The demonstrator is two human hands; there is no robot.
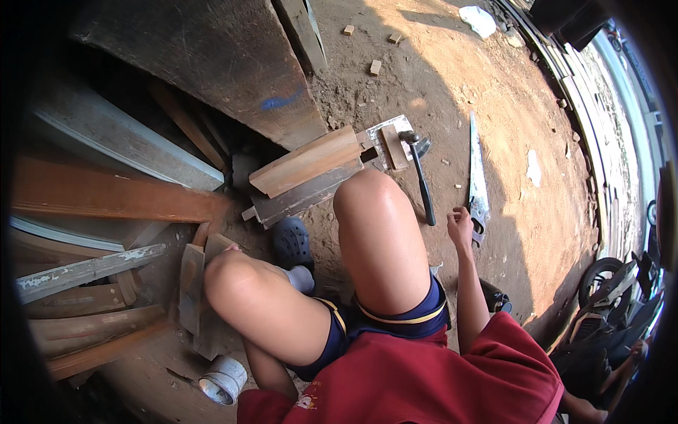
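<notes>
A: What sits closest under the camera?

B: A red shirt [431, 381], then dark shorts with a yellow stripe [395, 318] and two bare knees. The person squats on a dirt floor [494, 92].

A: And the hands?

B: The right hand [460, 225] reaches out beside the right knee. Its fingers curl at the handle end of a handsaw [477, 177], whose blade runs away from the hand across the dirt. The hand covers the handle, so I cannot tell whether it is clenched on it or only resting there.

A: The left?

B: Mostly hidden. The left knee blocks it; only a sliver of fingertips [232, 248] shows at a small wooden board [191, 283]. Grip state cannot be told.

A: What lies near the right hand?

B: A hammer [421, 177] just to its left, head away from the hand, beside a stack of short planks [307, 173]. A grey clog [292, 242] peeks out between the knees.

A: Anything else?

B: Long weathered boards [106, 194] lie left of the hidden hand, partly in shadow. A small tin can [222, 380] lies behind it. At the right rim a motorbike wheel [600, 272] is cut off.
</notes>
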